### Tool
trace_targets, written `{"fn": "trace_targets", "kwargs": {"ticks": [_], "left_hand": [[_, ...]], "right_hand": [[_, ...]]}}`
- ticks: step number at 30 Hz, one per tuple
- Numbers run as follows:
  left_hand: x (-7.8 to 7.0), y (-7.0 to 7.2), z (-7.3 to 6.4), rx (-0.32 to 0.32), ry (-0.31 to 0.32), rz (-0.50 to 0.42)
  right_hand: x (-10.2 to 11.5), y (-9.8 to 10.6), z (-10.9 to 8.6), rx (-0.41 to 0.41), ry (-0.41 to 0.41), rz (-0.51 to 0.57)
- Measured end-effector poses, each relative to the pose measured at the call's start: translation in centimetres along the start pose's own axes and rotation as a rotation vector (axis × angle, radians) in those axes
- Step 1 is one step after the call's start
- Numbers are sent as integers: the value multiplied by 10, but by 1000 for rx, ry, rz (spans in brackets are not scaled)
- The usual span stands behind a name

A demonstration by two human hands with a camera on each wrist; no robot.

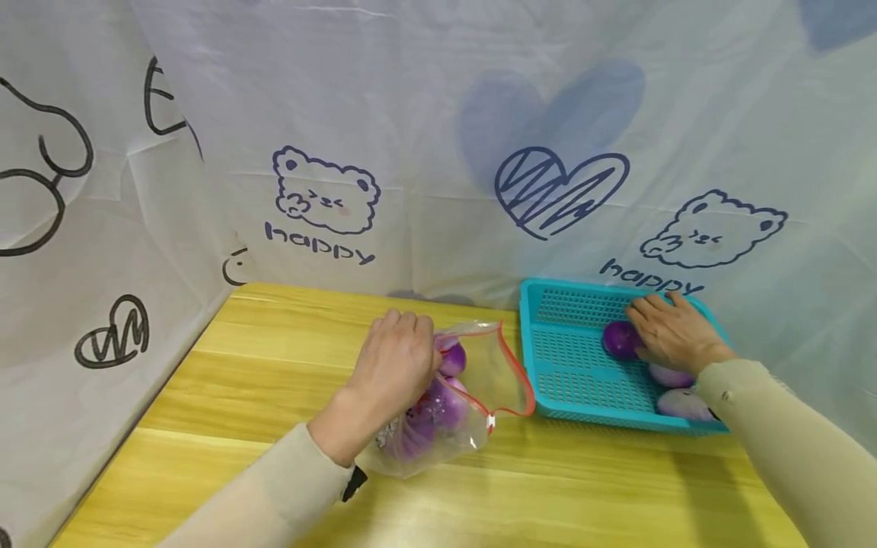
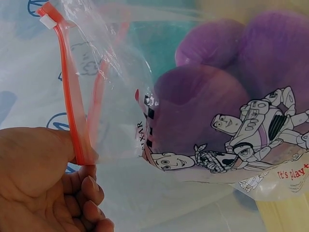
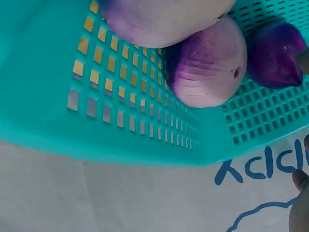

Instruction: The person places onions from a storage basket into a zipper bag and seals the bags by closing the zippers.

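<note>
My left hand (image 1: pixel 393 358) pinches the red-edged mouth of a clear zip bag (image 2: pixel 116 140), which hangs partly open. Several purple onions (image 2: pixel 200 106) are inside it, behind printed cartoon figures. Over the right side of a turquoise basket (image 1: pixel 569 358), my right hand (image 1: pixel 674 331) is beside a dark purple onion (image 1: pixel 619 340). In the right wrist view one fingertip (image 3: pixel 303 60) overlaps that onion, while other fingers show apart from it at the frame's edge. Two paler purple-and-white onions (image 3: pixel 212 67) (image 3: pixel 166 19) lie close together in the basket.
A yellow wood-grain table (image 1: pixel 240 358) bears the basket. Behind it hangs a white cloth (image 1: pixel 425 114) with drawn bears and hearts, close to the basket's back rim. A similar cloth hangs along the left side.
</note>
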State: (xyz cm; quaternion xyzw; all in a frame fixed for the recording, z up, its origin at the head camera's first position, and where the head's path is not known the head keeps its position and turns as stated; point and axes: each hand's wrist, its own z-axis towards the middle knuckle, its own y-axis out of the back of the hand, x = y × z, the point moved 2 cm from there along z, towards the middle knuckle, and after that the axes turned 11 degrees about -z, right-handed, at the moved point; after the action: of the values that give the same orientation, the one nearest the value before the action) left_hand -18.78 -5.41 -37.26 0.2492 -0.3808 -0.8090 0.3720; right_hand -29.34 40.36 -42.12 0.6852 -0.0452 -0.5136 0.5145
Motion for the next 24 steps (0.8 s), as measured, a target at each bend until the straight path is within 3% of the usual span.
{"fn": "trace_targets", "kwargs": {"ticks": [13, 24], "left_hand": [[-1, -2, -3, -15, -8, 17], [-1, -4, -3, 12, 10, 12]], "right_hand": [[4, -10, 3, 126, 59, -19], [7, -19, 4, 197, 79, -85]]}}
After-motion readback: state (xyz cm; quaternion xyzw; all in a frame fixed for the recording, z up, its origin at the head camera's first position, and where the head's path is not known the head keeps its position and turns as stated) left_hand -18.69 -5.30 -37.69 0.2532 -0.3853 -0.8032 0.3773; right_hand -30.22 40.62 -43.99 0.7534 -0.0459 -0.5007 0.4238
